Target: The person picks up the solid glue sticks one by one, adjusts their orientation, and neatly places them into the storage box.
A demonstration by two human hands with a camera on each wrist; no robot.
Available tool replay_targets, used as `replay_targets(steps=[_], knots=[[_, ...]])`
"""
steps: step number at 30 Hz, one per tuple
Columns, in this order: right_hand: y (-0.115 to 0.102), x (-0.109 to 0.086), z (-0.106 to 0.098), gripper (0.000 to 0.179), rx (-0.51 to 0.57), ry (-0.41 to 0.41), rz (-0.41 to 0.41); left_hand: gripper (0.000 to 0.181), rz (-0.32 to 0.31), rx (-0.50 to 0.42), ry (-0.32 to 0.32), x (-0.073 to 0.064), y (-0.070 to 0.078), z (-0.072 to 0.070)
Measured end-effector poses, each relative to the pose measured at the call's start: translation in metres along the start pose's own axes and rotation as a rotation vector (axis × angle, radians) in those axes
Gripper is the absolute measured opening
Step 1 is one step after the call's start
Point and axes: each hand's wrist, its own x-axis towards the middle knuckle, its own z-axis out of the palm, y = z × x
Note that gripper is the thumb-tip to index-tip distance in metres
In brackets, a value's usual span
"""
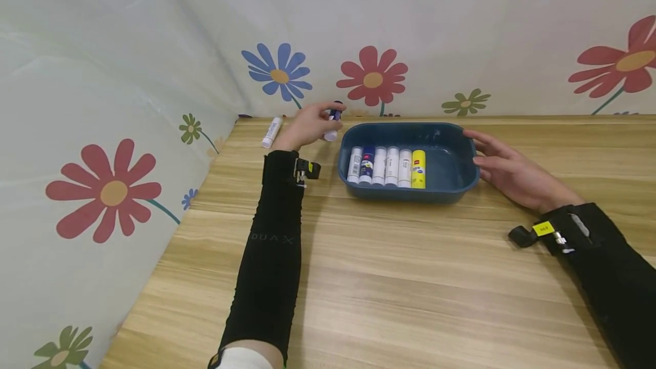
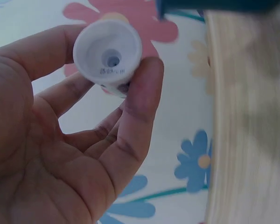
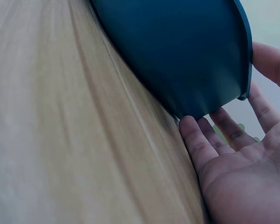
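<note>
My left hand (image 1: 306, 125) pinches a glue stick (image 1: 331, 136) with a dark blue cap and white base, left of the dark blue plastic box (image 1: 410, 193). In the left wrist view the round white base of this glue stick (image 2: 107, 46) faces the camera, held between thumb and finger. Several glue sticks stand in a row in the box's left part, among them a yellow one (image 1: 418, 169) and a blue-labelled one (image 1: 367, 165). At the box's right end my right hand (image 1: 515, 174) touches the outer wall (image 3: 177, 51) with its fingers extended.
A white glue stick (image 1: 271, 132) lies on the wooden table (image 1: 389, 266), left of my left hand. A cloth with printed flowers (image 1: 441, 33) hangs behind the table and along its left side.
</note>
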Motion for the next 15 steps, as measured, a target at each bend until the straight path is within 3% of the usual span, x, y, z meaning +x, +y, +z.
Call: replay_targets(steps=[15], knots=[[-0.002,-0.002,0.001,0.059,-0.002,-0.003,0.013,0.043,0.037,0.018,-0.021,-0.003,0.019,0.007]])
